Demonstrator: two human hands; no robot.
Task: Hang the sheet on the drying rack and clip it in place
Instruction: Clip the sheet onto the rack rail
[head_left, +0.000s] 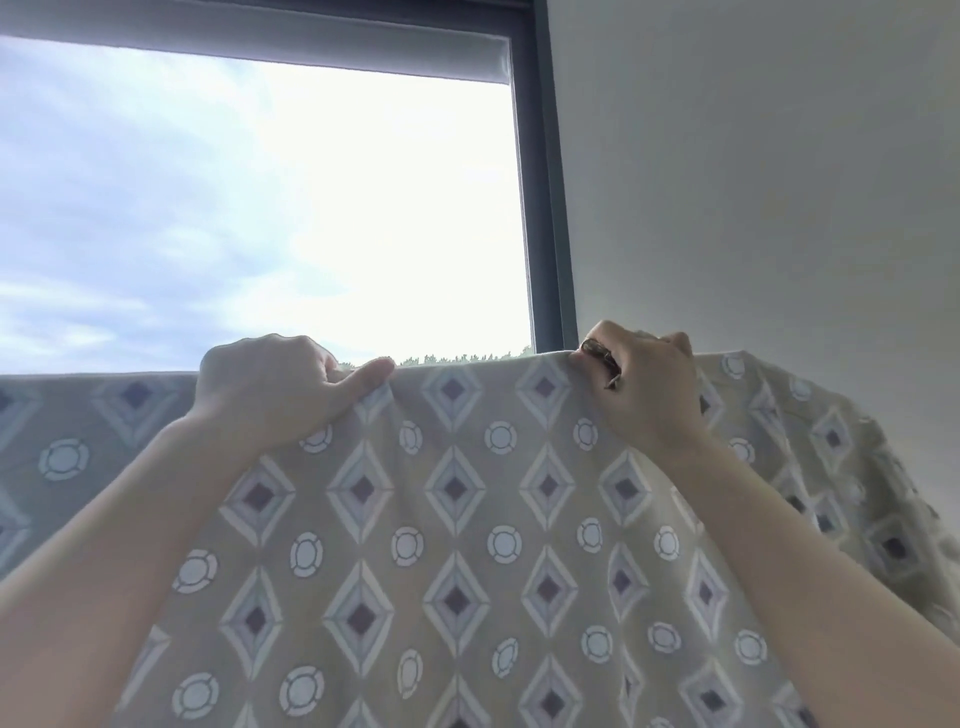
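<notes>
A beige sheet (457, 519) printed with diamonds and circles hangs over a raised line or bar that the cloth hides. Its top fold runs across the view at hand height. My left hand (275, 389) pinches the top fold, thumb pressed along the edge. My right hand (644, 384) grips the fold further right and holds a small dark metallic clip (600, 358) against the cloth. Whether the clip bites the sheet cannot be told. The drying rack itself is out of sight under the sheet.
Behind the sheet is a large window (260, 208) with a dark frame (545, 208) and a rolled blind (260, 36) at the top. A plain white wall (753, 182) fills the right. The sheet's right end (857, 493) droops in loose folds.
</notes>
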